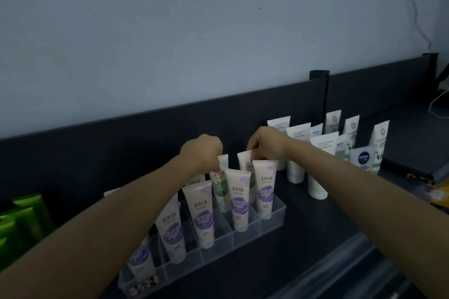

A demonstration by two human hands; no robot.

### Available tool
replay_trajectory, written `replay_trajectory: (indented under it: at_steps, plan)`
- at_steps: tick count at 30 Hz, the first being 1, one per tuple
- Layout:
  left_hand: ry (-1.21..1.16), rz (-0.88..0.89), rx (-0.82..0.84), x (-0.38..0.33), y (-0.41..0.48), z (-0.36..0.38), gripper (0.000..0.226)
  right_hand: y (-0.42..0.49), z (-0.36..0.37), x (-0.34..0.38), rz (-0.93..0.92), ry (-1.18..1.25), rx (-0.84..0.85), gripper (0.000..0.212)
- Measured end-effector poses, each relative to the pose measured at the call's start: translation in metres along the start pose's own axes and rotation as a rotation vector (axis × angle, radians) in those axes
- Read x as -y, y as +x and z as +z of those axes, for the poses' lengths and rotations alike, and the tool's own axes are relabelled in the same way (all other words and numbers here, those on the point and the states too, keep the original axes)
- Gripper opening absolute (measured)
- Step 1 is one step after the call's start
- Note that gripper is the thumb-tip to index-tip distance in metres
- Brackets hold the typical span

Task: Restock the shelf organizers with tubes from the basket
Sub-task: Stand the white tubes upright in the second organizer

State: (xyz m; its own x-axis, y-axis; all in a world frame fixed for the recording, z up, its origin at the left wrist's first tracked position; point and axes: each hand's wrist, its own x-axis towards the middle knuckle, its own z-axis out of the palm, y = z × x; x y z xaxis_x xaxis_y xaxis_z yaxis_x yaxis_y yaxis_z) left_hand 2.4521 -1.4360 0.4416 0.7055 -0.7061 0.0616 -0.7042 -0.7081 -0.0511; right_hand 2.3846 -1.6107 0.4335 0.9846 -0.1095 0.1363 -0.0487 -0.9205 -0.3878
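While upright, tube [244, 160] in right grip [266, 145]

One clear box [272, 222] with slots. Five purple tubes [239, 201] stand in its front row. Two green tubes [220, 189] show plainly behind them — bits of more peek out, too hidden to count. Off to the side: three big white tubes [297, 153], three tubes with a red badge [351, 126], one Nivea tube [363, 159]. Two hands — a left hand [201, 153] and a right hand [267, 145]. Some green packs [24, 223], too dark to count.
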Motion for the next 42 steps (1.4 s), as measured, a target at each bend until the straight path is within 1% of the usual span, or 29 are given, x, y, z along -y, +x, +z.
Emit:
replay_trajectory:
  at_steps: [6,11,13,16,19,22,26,29,31,33,35,36,42]
  plan:
    - [-0.03,-0.023,-0.005,-0.001,0.001,0.003,0.013,0.002,0.003,-0.002,-0.004,-0.021,-0.022,0.016]
    - [-0.039,-0.007,0.017,-0.003,-0.001,0.003,0.017,0.003,0.001,-0.007,0.026,-0.014,0.001,0.02]
    - [-0.054,-0.005,0.01,-0.002,-0.004,0.001,0.022,0.002,0.0,-0.008,0.032,0.0,0.015,0.02]
    - [-0.093,-0.002,-0.022,0.006,-0.01,-0.008,0.027,0.0,-0.005,-0.003,0.021,-0.01,-0.029,0.028]
    - [-0.106,-0.027,-0.034,0.023,-0.022,-0.019,0.025,-0.002,-0.012,0.012,-0.057,-0.039,-0.11,0.034]
    - [-0.087,-0.057,-0.033,0.044,-0.04,-0.029,0.03,-0.003,-0.01,0.039,-0.163,0.003,-0.125,0.033]
    - [-0.061,-0.105,0.035,0.078,-0.066,-0.034,0.035,0.001,0.005,0.083,-0.317,-0.029,-0.057,0.032]
    - [-0.061,-0.125,0.081,0.098,-0.08,-0.028,0.034,0.005,0.019,0.106,-0.378,-0.118,0.038,0.035]
    - [-0.068,-0.121,0.09,0.105,-0.086,-0.019,0.026,0.009,0.029,0.113,-0.375,-0.193,0.102,0.033]
    - [-0.051,-0.104,0.064,0.108,-0.089,-0.009,0.015,0.012,0.037,0.114,-0.356,-0.238,0.135,0.02]
    - [-0.051,-0.108,0.027,0.107,-0.09,-0.002,0.012,0.013,0.042,0.112,-0.338,-0.264,0.128,0.004]
    - [-0.048,-0.113,0.008,0.106,-0.09,-0.001,0.013,0.013,0.043,0.111,-0.335,-0.262,0.114,0.002]
    - [-0.044,-0.142,-0.054,0.1,-0.088,0.002,0.012,0.012,0.046,0.107,-0.339,-0.24,0.063,0.011]
